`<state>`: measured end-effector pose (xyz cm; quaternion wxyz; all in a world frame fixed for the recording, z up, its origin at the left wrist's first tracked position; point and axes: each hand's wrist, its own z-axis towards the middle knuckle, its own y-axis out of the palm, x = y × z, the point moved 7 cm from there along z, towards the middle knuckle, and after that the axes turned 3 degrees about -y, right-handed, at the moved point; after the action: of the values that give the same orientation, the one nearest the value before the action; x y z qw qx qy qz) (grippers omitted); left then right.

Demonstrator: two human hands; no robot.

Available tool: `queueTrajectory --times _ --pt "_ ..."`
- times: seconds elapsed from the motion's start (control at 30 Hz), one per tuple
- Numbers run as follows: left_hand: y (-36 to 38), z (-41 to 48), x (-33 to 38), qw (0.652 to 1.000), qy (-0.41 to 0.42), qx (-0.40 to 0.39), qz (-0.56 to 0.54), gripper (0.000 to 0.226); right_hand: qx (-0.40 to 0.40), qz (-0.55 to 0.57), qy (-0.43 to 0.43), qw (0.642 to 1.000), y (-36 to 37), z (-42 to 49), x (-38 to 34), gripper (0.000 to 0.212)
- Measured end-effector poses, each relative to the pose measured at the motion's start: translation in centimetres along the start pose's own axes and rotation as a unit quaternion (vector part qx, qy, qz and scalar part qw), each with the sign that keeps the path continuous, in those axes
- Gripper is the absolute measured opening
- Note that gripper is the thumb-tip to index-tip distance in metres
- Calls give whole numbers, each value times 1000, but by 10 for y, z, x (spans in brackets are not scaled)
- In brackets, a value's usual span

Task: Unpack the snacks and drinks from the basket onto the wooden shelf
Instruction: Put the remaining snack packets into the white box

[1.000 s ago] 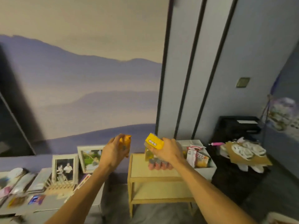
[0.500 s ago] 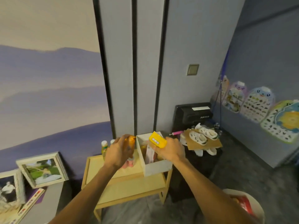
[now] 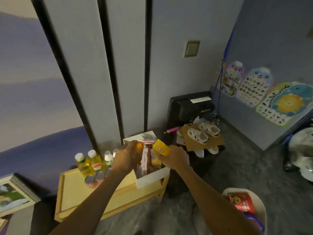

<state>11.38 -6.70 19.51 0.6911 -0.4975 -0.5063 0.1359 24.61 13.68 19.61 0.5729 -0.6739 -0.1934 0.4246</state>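
I've swung right; left grip (image 3: 126, 158) holds an orange item (image 3: 139, 147), right grip (image 3: 174, 158) a yellow pack (image 3: 160, 147). Next, I reckon: down onto the wooden shelf (image 3: 76, 197)

Your left hand (image 3: 126, 158) grips orange item (image 3: 139, 147) over white box (image 3: 152, 177); your right hand (image 3: 175, 158) grips yellow packet (image 3: 160, 147); box on wooden shelf (image 3: 71, 192), bottles (image 3: 83, 164) beside; basket (image 3: 262, 211) lower right, red packet (image 3: 242, 203) inside.

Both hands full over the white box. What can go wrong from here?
The left forearm crosses beside the yellow-liquid plastic bottles and foil-topped cups on the wooden shelf; a sideways move may topple them.
The white open-topped box looks crowded with upright packets; the small yellow carton in the right hand may not settle.
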Motion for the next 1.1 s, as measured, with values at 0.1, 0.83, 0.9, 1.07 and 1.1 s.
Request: queueTrajectory --times 0.1,0.83,0.9,1.07,1.1 --pt "25 35 -16 999 -6 -36 17 69 -28 -1 10 1000 31 30 1 78" --pt "175 96 -90 984 -102 -136 59 76 -185 19 85 979 180 103 29 62" --pt "182 94 -98 983 -102 -136 61 69 -190 19 76 979 178 104 30 63" --pt "167 93 -95 986 -86 -130 61 63 -190 31 74 979 162 101 23 63" --pt "159 95 -91 987 -80 -125 59 67 -183 30 71 980 155 103 21 64"
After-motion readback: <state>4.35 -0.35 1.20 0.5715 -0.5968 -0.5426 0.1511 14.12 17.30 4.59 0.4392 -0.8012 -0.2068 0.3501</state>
